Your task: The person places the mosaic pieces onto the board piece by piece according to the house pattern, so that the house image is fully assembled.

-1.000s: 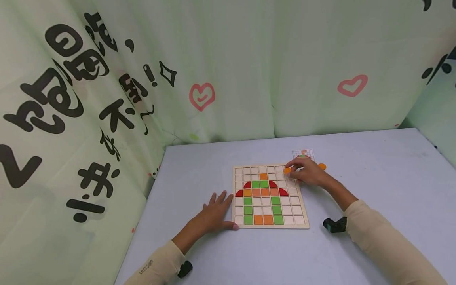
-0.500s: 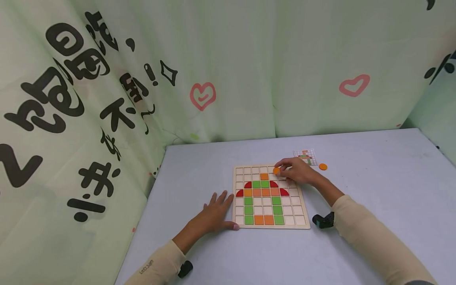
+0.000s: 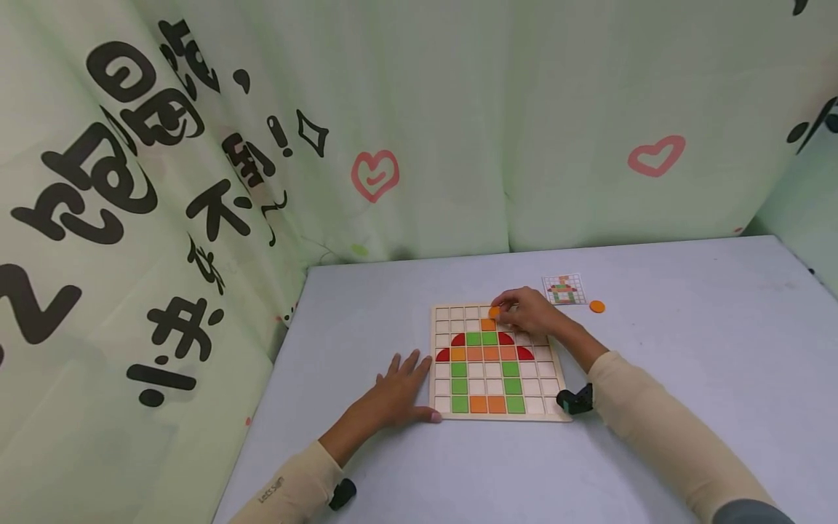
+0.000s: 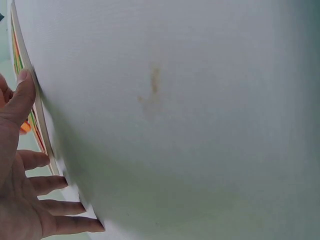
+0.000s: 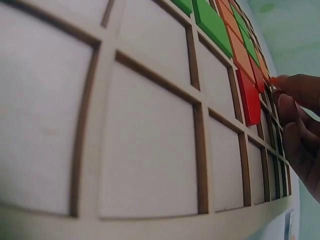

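A wooden grid board lies on the table, its cells partly filled with green, orange and red pieces. My right hand pinches an orange round piece over the board's far rows, just behind an orange square. In the right wrist view the fingertips show beyond a red piece, and only a sliver of the orange piece is visible. My left hand rests with spread fingers at the board's left edge, thumb at the near left corner; the left wrist view shows the fingers straight.
A small pattern card lies behind the board's right corner. Beside it is another orange round piece. The table ends at a green printed curtain behind and to the left.
My right hand has moved left along the board's far rows with the orange round piece, uncovering the card and the other round piece. The left hand has stayed in place.
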Demonstrator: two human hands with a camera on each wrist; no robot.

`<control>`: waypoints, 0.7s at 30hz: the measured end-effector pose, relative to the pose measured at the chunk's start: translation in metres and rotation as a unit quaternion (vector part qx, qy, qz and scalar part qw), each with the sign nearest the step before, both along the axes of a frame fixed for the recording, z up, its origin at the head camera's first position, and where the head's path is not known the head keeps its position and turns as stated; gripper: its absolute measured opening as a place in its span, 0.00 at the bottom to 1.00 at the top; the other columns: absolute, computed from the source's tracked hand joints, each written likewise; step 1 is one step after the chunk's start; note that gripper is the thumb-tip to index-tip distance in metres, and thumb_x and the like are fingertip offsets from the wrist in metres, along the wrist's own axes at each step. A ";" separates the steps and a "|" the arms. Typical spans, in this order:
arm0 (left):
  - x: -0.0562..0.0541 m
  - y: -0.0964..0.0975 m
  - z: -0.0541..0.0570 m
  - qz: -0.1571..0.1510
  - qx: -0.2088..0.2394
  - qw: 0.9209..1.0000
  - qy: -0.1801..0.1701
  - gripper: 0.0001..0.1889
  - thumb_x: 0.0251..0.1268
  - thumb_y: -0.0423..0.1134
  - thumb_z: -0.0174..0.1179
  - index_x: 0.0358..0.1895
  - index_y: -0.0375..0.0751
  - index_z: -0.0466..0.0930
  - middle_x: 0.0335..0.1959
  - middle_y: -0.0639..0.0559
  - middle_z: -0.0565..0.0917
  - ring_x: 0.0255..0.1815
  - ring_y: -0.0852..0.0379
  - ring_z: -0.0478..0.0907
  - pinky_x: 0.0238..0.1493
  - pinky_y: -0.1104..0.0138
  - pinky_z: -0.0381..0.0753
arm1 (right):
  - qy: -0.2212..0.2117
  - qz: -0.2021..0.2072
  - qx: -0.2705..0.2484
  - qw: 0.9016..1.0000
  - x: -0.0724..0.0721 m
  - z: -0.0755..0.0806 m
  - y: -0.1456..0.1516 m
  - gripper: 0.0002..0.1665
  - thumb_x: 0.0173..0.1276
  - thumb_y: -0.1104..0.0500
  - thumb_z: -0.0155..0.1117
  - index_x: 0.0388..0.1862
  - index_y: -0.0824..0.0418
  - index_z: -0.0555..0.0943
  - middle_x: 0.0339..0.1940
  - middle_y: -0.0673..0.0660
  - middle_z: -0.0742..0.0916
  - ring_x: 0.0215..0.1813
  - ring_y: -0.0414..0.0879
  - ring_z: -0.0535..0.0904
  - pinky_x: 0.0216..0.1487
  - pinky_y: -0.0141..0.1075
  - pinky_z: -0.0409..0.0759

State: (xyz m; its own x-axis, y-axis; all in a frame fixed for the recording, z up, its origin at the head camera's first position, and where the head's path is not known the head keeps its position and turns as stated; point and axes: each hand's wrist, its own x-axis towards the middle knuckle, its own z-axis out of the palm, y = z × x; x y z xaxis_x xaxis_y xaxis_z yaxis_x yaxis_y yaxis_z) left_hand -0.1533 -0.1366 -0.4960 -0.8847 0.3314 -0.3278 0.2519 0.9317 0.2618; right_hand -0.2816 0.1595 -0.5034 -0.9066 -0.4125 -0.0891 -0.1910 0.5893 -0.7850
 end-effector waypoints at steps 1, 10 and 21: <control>0.000 0.000 0.000 0.000 0.000 1.000 -0.001 0.55 0.50 0.63 0.73 0.80 0.52 0.55 0.82 0.43 0.55 0.80 0.30 0.50 0.64 0.30 0.64 | 0.006 -0.001 0.004 1.000 -0.001 0.000 -0.002 0.16 0.70 0.63 0.66 0.54 0.68 0.82 0.37 0.59 0.84 0.24 0.44 0.75 0.28 0.32 0.76; -0.001 0.000 0.000 -0.004 -0.004 1.000 0.001 0.55 0.51 0.63 0.72 0.80 0.51 0.55 0.81 0.43 0.56 0.80 0.30 0.51 0.64 0.30 0.65 | 0.018 -0.015 0.046 0.999 -0.006 0.001 -0.014 0.16 0.70 0.60 0.67 0.53 0.65 0.84 0.37 0.58 0.85 0.30 0.45 0.75 0.33 0.35 0.74; 0.000 0.000 -0.001 -0.006 -0.006 1.000 0.003 0.55 0.51 0.63 0.73 0.80 0.51 0.54 0.82 0.44 0.55 0.80 0.31 0.50 0.64 0.31 0.65 | 0.017 -0.023 0.079 0.996 -0.007 0.005 -0.019 0.16 0.70 0.57 0.66 0.53 0.63 0.85 0.39 0.58 0.87 0.36 0.47 0.76 0.37 0.37 0.72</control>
State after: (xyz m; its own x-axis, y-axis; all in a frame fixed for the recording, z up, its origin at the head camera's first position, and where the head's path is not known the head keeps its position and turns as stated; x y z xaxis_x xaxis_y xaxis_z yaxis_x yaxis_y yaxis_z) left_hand -0.1536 -0.1368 -0.4969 -0.8828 0.3383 -0.3258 0.2649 0.9315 0.2494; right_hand -0.2890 0.1409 -0.4988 -0.9282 -0.3531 -0.1175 -0.1858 0.7134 -0.6757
